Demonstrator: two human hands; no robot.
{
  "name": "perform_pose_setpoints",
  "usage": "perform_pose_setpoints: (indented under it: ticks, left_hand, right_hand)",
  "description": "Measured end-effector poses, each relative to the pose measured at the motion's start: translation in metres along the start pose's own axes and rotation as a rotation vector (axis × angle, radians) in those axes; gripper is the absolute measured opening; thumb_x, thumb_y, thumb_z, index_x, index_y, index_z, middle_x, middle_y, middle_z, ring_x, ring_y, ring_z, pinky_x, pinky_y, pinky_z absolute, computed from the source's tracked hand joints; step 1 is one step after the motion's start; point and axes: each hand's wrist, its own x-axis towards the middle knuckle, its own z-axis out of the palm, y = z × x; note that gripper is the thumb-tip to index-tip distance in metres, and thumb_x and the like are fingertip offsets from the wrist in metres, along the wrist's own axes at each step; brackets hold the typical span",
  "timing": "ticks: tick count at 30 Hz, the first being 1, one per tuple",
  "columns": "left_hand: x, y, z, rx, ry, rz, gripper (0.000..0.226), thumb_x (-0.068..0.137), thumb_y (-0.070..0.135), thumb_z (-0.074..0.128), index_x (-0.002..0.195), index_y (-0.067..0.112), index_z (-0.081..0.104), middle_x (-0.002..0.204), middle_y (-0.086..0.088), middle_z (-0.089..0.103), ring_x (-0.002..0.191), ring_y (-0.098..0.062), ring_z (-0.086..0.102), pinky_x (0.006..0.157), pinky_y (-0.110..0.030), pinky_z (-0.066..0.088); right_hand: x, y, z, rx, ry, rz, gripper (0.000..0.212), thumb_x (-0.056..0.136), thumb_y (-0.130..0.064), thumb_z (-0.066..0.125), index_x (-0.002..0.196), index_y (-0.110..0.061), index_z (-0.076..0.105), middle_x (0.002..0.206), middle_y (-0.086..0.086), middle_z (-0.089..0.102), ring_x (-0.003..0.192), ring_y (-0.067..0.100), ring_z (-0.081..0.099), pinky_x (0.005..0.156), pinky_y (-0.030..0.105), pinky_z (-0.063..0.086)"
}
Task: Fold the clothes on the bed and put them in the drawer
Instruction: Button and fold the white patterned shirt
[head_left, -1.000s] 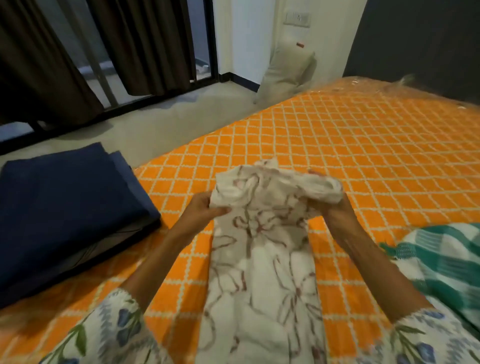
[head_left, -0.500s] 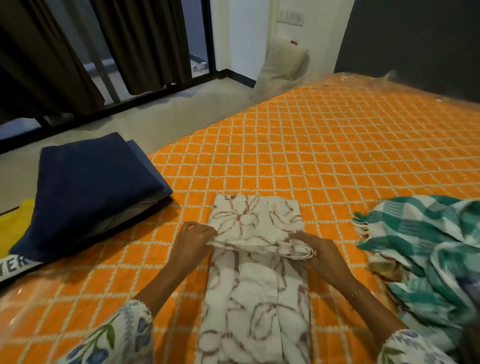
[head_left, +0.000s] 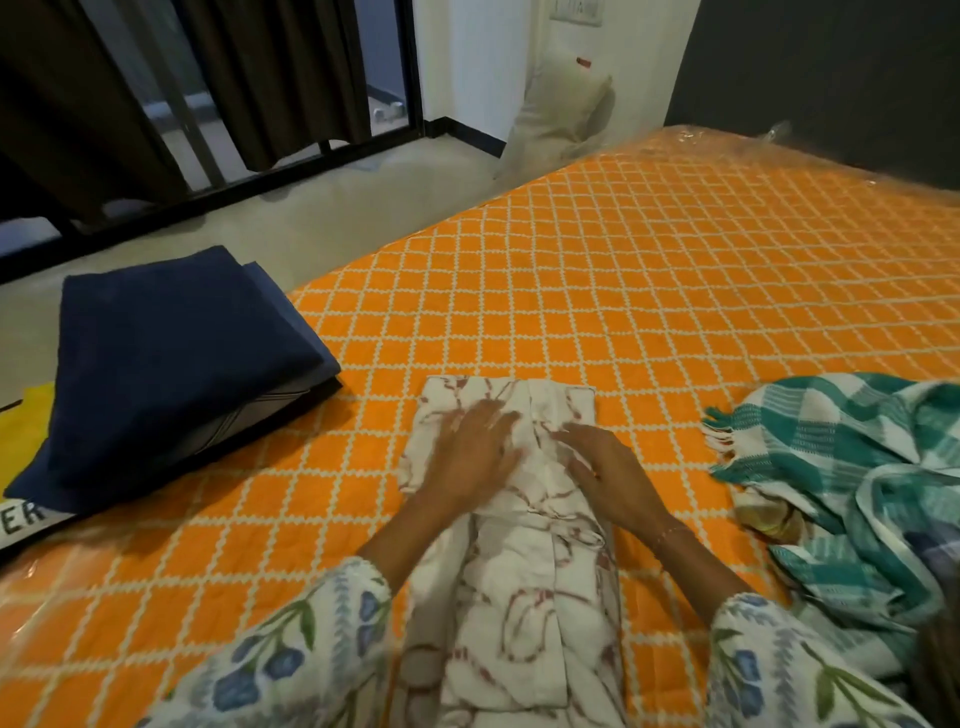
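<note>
A white cloth with dark red line print (head_left: 524, 597) lies as a long strip on the orange bed cover (head_left: 623, 291), its far end folded back over itself. My left hand (head_left: 475, 452) lies flat on the left half of that folded end, fingers straight. On the right half my right hand (head_left: 605, 473) presses down with fingers spread. A crumpled green and white checked cloth (head_left: 852, 467) lies at the right. A folded dark blue cloth (head_left: 171, 353) sits at the bed's left edge. No drawer is in view.
A yellow item (head_left: 23, 431) pokes out under the blue cloth at the far left. Beyond the bed's left edge is grey floor (head_left: 322, 218), then a dark railing with brown curtains. A pale pillow (head_left: 566, 114) leans in the far corner.
Both hands lowered the lifted end of the white cloth onto the bed, folded it over, let go of its edges and now lie flat on the fold.
</note>
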Motion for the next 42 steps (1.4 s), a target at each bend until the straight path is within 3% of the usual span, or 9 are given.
perform_pose_setpoints:
  ticks: [3,10,14,19,25,28,32,36,42]
  left_hand:
    - [-0.002,0.013,0.043,0.174,-0.275,0.002,0.099,0.076,0.075,-0.011,0.152,0.018,0.016,0.159,-0.011,0.008,0.147,-0.026,0.008,0.116,-0.048,0.004]
    - [-0.015,0.011,0.071,-0.218,-0.097,-0.114,0.110,0.068,0.087,-0.009,0.142,0.022,0.041,0.157,0.001,0.022,0.147,-0.013,0.011,0.116,-0.040,-0.005]
    - [0.007,0.023,0.060,-0.423,-0.004,-0.375,0.051,0.089,0.063,0.043,0.105,0.020,0.064,0.139,0.008,0.044,0.136,-0.010,0.031,0.115,-0.051,0.005]
    - [0.024,0.042,0.058,-0.616,-0.107,-0.499,0.026,0.084,0.047,0.064,0.065,0.033,0.053,0.134,0.000,0.052,0.144,-0.019,0.016,0.114,-0.053,0.006]
    - [0.029,0.070,0.030,-0.657,-0.314,-0.820,0.051,0.086,0.060,0.049,0.120,0.024,0.061,0.160,-0.004,-0.003,0.146,-0.026,-0.009,0.114,-0.056,-0.003]
    - [0.036,0.070,0.036,-0.774,-0.213,-0.858,0.042,0.070,0.046,0.060,0.107,0.026,0.066,0.155,-0.014,0.020,0.142,-0.032,0.016,0.115,-0.055,0.015]
    - [0.028,0.054,0.031,-0.769,-0.002,-0.904,0.041,0.078,0.043,0.070,0.110,0.018,0.067,0.136,-0.010,0.046,0.132,-0.033,0.031,0.107,-0.048,0.024]
    - [0.011,0.033,0.014,-0.578,-0.019,-0.740,0.046,0.080,0.046,0.067,0.049,0.018,0.049,0.056,-0.003,0.051,0.077,-0.033,0.058,0.097,-0.059,0.038]
    - [-0.027,-0.022,0.011,-0.355,-0.004,-0.934,0.062,0.093,0.048,0.052,0.140,0.011,0.036,0.146,-0.014,0.034,0.130,-0.035,0.037,0.100,-0.049,0.035]
  right_hand:
    - [0.025,-0.007,0.012,-0.113,0.196,0.148,0.048,0.094,-0.053,0.039,0.106,-0.017,0.067,0.106,0.006,0.065,0.110,0.030,0.053,0.089,0.045,0.040]
    - [0.059,-0.028,0.021,-0.210,0.134,0.216,0.031,0.098,-0.030,0.046,0.070,-0.017,0.045,0.060,-0.003,0.033,0.080,0.030,0.050,0.083,0.041,0.033]
    - [0.065,-0.028,0.013,0.287,0.171,0.225,0.046,0.096,-0.016,0.054,0.052,-0.014,0.040,0.050,0.003,0.035,0.047,0.017,0.030,0.057,0.032,0.029]
    - [0.057,-0.033,-0.002,0.633,0.088,0.326,0.042,0.098,-0.016,0.052,0.057,-0.012,0.044,0.054,0.008,0.030,0.051,0.021,0.032,0.059,0.034,0.035]
    - [0.052,-0.040,-0.004,0.971,0.075,0.437,0.030,0.102,-0.015,0.040,0.109,0.005,0.062,0.094,0.009,0.063,0.090,0.023,0.059,0.068,0.019,0.052]
    - [0.050,-0.038,-0.004,1.050,0.096,0.466,0.034,0.103,-0.017,0.039,0.116,0.005,0.060,0.108,0.017,0.063,0.097,0.025,0.061,0.069,0.020,0.053]
    - [0.050,-0.027,-0.001,0.779,0.142,0.389,0.027,0.100,-0.017,0.046,0.114,-0.001,0.063,0.118,0.021,0.062,0.108,0.035,0.058,0.083,0.038,0.051]
    - [0.041,-0.033,0.012,0.225,0.161,0.197,0.045,0.097,-0.044,0.046,0.137,-0.022,0.050,0.149,0.009,0.039,0.138,0.028,0.033,0.109,0.047,0.029]
    - [0.004,-0.021,0.055,-0.306,-0.150,0.099,0.113,0.049,-0.090,-0.026,0.149,-0.042,-0.001,0.158,0.000,-0.021,0.144,0.025,-0.023,0.110,0.062,-0.008]
